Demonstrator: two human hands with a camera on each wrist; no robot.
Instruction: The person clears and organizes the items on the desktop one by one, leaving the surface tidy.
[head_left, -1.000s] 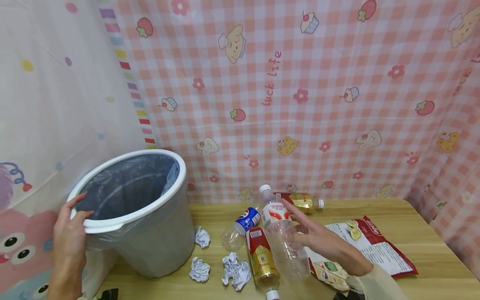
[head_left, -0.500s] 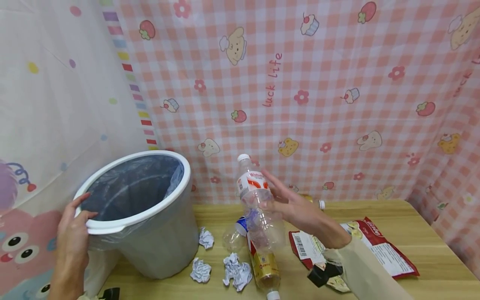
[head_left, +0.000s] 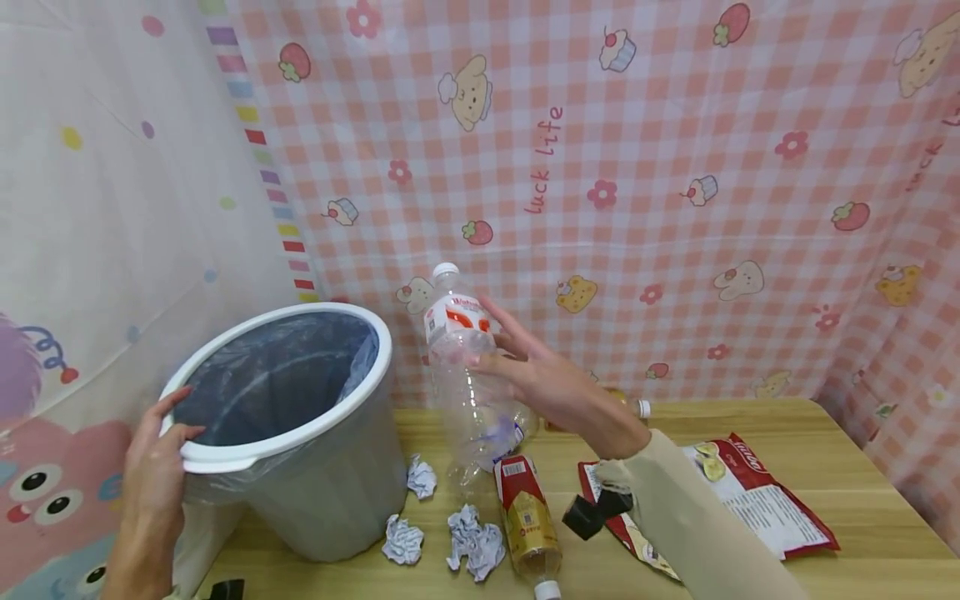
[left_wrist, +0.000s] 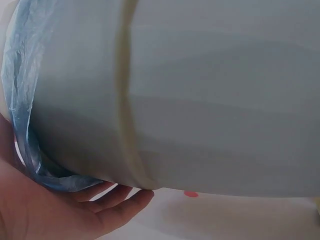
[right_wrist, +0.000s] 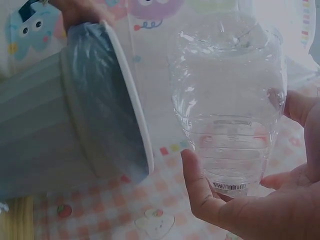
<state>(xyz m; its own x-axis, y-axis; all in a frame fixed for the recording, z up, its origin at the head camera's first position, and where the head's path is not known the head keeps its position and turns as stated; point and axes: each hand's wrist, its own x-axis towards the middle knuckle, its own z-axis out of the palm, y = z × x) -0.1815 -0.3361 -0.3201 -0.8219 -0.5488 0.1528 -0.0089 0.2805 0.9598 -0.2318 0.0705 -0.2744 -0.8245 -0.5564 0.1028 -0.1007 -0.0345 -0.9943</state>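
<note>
I judge this the carrying step: right fingers (right_wrist: 196, 189) pinch the bottle (head_left: 457, 321), left fingers (left_wrist: 127, 206) the bin (head_left: 330, 500), whose rim (head_left: 385, 354) needs clearing next.

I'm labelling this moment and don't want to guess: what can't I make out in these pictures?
Floor of the bin: head view, hidden by its near side.
Blue-labelled bottle: head view, partly behind the clear bottle in the right hand.
Bottle at the back: head view, mostly behind the right arm.
Snack packaging, one bag or two: head view, partly covered by the sleeve; fine print too small.
</note>
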